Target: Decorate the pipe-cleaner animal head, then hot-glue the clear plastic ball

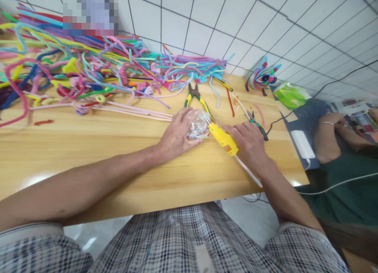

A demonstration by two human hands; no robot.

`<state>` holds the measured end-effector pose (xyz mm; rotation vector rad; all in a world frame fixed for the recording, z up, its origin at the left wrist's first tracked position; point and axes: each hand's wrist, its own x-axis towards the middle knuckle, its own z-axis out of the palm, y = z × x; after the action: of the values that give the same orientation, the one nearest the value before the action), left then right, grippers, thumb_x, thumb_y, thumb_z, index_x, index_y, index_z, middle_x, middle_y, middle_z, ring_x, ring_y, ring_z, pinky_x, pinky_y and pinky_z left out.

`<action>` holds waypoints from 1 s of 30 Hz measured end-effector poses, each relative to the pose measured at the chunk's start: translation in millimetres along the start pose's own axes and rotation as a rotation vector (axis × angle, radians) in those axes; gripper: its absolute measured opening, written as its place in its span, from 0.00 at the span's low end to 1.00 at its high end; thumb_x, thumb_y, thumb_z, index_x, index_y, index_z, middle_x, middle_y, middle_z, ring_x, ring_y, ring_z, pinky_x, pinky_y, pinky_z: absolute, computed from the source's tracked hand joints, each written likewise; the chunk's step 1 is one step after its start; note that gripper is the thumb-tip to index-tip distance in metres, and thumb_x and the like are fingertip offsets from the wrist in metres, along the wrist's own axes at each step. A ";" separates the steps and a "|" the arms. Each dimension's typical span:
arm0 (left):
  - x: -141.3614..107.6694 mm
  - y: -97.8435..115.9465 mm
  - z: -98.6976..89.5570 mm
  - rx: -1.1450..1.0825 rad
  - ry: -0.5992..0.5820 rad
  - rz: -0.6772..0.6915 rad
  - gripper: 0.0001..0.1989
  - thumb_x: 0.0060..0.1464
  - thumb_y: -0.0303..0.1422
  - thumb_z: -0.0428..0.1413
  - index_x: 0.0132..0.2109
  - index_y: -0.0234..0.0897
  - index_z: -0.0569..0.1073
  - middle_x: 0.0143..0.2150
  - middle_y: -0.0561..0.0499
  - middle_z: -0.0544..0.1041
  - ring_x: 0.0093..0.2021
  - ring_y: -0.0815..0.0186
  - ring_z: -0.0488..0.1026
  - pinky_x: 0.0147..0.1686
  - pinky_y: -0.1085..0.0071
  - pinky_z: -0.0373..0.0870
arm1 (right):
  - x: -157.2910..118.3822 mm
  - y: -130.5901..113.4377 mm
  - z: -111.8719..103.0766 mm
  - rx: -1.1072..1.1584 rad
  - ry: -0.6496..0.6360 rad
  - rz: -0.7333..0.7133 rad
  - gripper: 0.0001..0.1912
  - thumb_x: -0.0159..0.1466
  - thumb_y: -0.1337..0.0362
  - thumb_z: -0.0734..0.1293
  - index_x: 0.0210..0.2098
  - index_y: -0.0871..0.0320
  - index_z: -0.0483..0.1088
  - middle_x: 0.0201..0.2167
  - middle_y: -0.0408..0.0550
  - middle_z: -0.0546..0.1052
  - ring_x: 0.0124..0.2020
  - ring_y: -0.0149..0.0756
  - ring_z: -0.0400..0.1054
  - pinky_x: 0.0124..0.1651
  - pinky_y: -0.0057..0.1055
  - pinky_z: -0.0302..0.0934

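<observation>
My left hand (180, 133) is curled around a clear, rounded plastic piece (198, 124) with bits of colour along its lower edge. In my right hand (249, 143) is a yellow hot glue gun (223, 139), its metal nozzle at the right side of the clear piece. Whether the nozzle touches the plastic I cannot tell. A glue stick (248, 171) sticks out of the gun's back end. Just beyond the clear piece lie pliers with yellow and green handles (194, 92). Cutters with dark green handles (258, 127) lie partly behind my right hand.
Many coloured pipe cleaners (97, 68) cover the back left of the wooden table (124, 186). A colourful animal figure (262, 78) stands at the back right, near a green packet (291, 95). A black cord (321, 86) runs there. Another person's arm (327, 139) is at the right.
</observation>
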<state>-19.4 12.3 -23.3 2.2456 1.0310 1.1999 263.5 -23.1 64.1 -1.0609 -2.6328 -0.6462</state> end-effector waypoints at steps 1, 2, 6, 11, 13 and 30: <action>0.0 0.5 0.2 -0.001 0.003 -0.003 0.50 0.54 0.38 0.74 0.76 0.44 0.57 0.73 0.36 0.64 0.75 0.43 0.65 0.75 0.43 0.66 | -0.6 0.6 0.5 0.004 -0.008 0.006 0.18 0.76 0.58 0.62 0.59 0.59 0.73 0.35 0.50 0.77 0.39 0.46 0.63 0.43 0.41 0.52; 0.0 0.8 0.4 -0.002 0.005 -0.007 0.50 0.54 0.38 0.74 0.76 0.45 0.57 0.74 0.36 0.64 0.75 0.43 0.65 0.75 0.43 0.66 | -0.9 0.8 0.8 0.006 -0.014 0.011 0.18 0.76 0.58 0.62 0.59 0.59 0.74 0.35 0.50 0.77 0.39 0.46 0.63 0.43 0.41 0.52; -0.3 0.4 1.1 -0.007 0.005 -0.011 0.50 0.54 0.38 0.73 0.76 0.46 0.57 0.74 0.37 0.64 0.76 0.43 0.64 0.75 0.42 0.66 | -0.7 -1.5 -0.3 0.003 -0.016 0.031 0.18 0.77 0.58 0.61 0.58 0.59 0.74 0.34 0.50 0.77 0.38 0.46 0.63 0.43 0.41 0.52; -0.3 -1.3 0.8 0.001 0.005 0.009 0.50 0.54 0.39 0.74 0.76 0.43 0.57 0.74 0.34 0.64 0.75 0.43 0.65 0.75 0.43 0.66 | 0.4 -7.4 -2.7 -0.006 0.007 0.048 0.19 0.78 0.57 0.59 0.57 0.60 0.75 0.34 0.50 0.77 0.38 0.46 0.62 0.43 0.41 0.53; -0.1 -0.8 0.2 0.002 -0.004 0.000 0.51 0.54 0.39 0.74 0.76 0.44 0.57 0.74 0.35 0.64 0.75 0.43 0.65 0.75 0.42 0.65 | 0.3 -9.7 -3.3 -0.017 -0.004 0.075 0.17 0.77 0.58 0.60 0.56 0.59 0.75 0.33 0.50 0.76 0.38 0.46 0.62 0.43 0.41 0.52; -0.9 1.6 0.5 -0.010 -0.013 -0.046 0.49 0.54 0.38 0.73 0.76 0.45 0.58 0.75 0.37 0.64 0.76 0.43 0.63 0.76 0.43 0.64 | 0.0 -16.8 -10.3 -0.035 -0.022 0.047 0.13 0.74 0.66 0.66 0.57 0.58 0.73 0.33 0.48 0.76 0.37 0.45 0.62 0.42 0.41 0.51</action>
<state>-18.7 10.6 -23.0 2.2070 1.0628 1.1673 252.2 -38.8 67.8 -1.1427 -2.6151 -0.6761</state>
